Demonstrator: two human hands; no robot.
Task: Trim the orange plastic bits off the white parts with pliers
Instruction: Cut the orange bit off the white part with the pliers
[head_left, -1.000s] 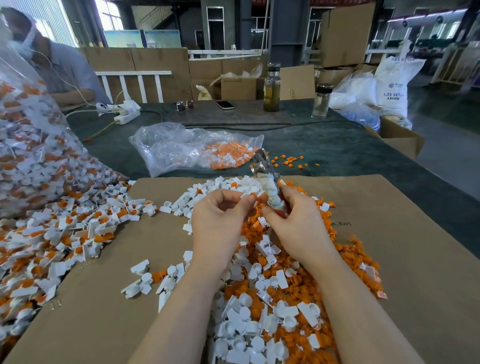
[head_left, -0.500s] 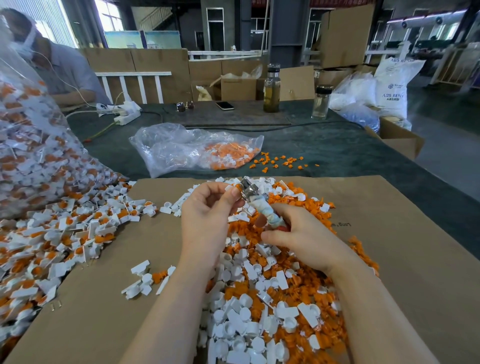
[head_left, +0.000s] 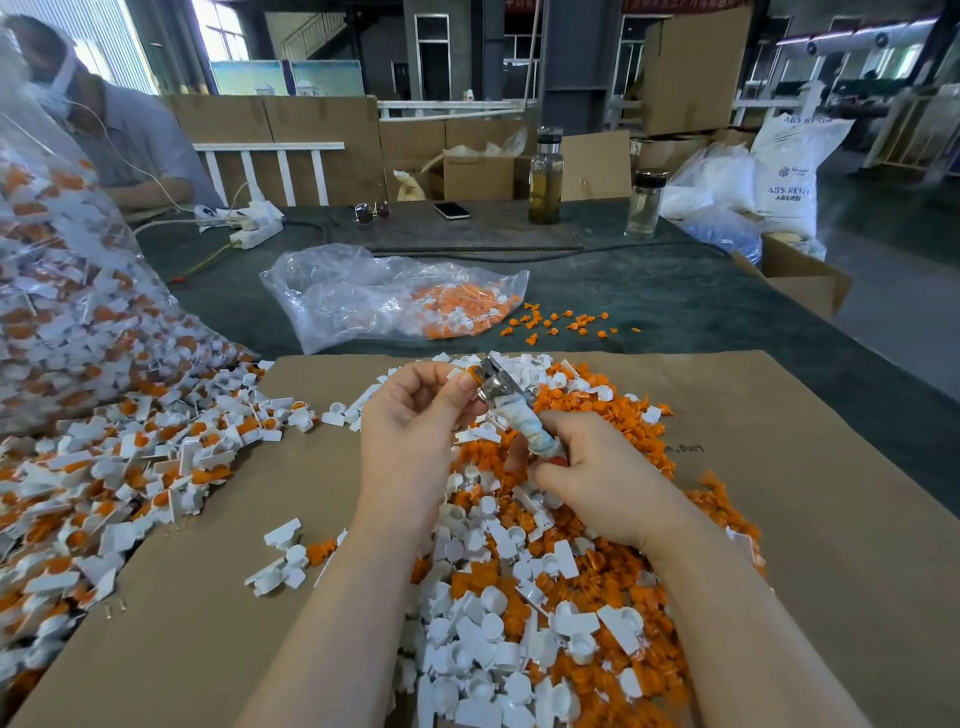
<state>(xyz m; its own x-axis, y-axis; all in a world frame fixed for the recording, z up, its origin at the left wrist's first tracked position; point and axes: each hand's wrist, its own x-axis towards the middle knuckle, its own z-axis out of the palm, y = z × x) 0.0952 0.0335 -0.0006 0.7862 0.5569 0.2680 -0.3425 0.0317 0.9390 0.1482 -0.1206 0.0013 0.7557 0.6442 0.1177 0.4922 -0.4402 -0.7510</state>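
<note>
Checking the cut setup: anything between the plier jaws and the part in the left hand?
Nothing visible. The left hand pinches a small part right at the head of the pliers, which the right hand grips by the wrapped handle. The part itself is mostly hidden by fingertips and jaws.

A flat brown cardboard sheet (head_left: 779, 519) lies on the near surface (head_left: 675, 291), carrying a heap of white plastic parts and orange plastic bits (head_left: 545, 597). A large clear plastic bag of untrimmed parts (head_left: 67, 312) sits at its left. A smaller clear plastic bag (head_left: 374, 296) lies beyond the sheet.

head-worn view, forward-down, close over hands (head_left: 415, 441)
</note>
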